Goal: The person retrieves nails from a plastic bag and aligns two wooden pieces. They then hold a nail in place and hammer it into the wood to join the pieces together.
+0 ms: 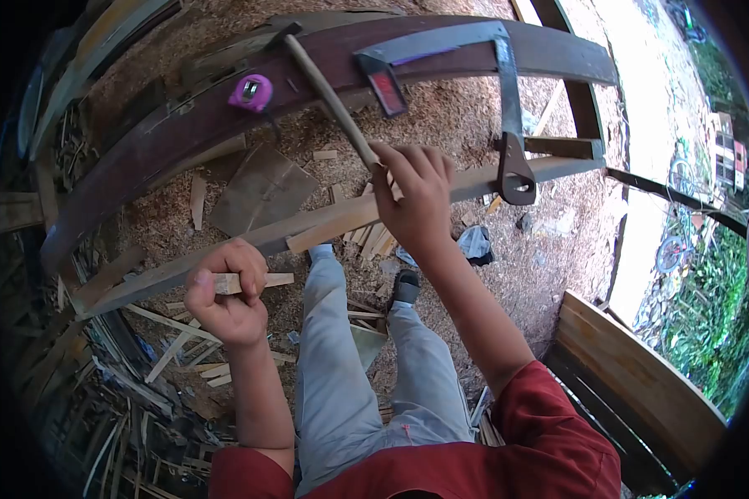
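Note:
My left hand (233, 291) is closed around a short, pale wooden piece (279, 279), whose end sticks out to the right. My right hand (416, 187) grips the lower end of a hammer (329, 100) by its wooden handle. The dark hammer head is up over the maroon plank (166, 133). Below and left of the right hand, a light wooden strip (333, 228) lies along the long narrow beam (483, 181). Right of that hand is a handsaw (516, 170) with a dark handle. A purple tape measure (251, 92) sits on the plank.
A grey metal tool (429, 43) with a red and black end (384, 90) rests across the plank. Wood offcuts (216, 370) and shavings cover the ground near my feet. A wooden board (632, 374) stands at the right. A square panel (264, 190) lies beyond the beam.

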`<control>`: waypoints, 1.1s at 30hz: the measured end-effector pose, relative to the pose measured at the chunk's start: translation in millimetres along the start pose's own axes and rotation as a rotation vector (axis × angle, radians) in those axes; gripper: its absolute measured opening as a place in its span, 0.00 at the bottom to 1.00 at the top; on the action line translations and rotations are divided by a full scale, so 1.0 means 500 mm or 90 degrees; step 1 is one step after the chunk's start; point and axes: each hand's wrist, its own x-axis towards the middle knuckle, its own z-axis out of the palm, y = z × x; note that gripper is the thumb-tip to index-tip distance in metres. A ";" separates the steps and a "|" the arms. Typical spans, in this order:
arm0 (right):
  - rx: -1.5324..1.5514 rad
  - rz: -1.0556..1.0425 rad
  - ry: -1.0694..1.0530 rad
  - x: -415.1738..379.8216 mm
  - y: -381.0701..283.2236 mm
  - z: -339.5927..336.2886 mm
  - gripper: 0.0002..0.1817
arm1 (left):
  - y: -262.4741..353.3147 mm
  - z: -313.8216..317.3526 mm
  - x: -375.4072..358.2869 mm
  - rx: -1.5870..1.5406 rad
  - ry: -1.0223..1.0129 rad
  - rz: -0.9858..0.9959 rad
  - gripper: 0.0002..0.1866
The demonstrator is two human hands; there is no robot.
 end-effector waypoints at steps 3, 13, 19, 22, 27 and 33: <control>0.068 -0.037 0.002 0.085 -0.090 0.089 0.16 | 0.024 -0.079 0.038 -0.019 0.055 -0.056 0.34; -0.120 -0.041 -0.059 0.260 -0.130 0.272 0.11 | -0.029 -0.217 0.139 -0.098 -0.028 -0.120 0.43; -0.152 -0.018 -0.082 0.269 -0.135 0.297 0.12 | -0.056 -0.268 0.176 -0.109 -0.112 -0.132 0.46; -0.120 -0.013 -0.065 0.274 -0.141 0.296 0.14 | -0.057 -0.270 0.190 -0.096 -0.142 -0.134 0.47; 0.181 0.108 -0.012 0.215 -0.135 0.198 0.15 | -0.046 -0.228 0.208 -0.068 -0.150 -0.153 0.40; 0.567 0.481 -0.037 0.060 -0.134 0.070 0.04 | -0.051 -0.181 0.209 0.134 -0.217 -0.075 0.15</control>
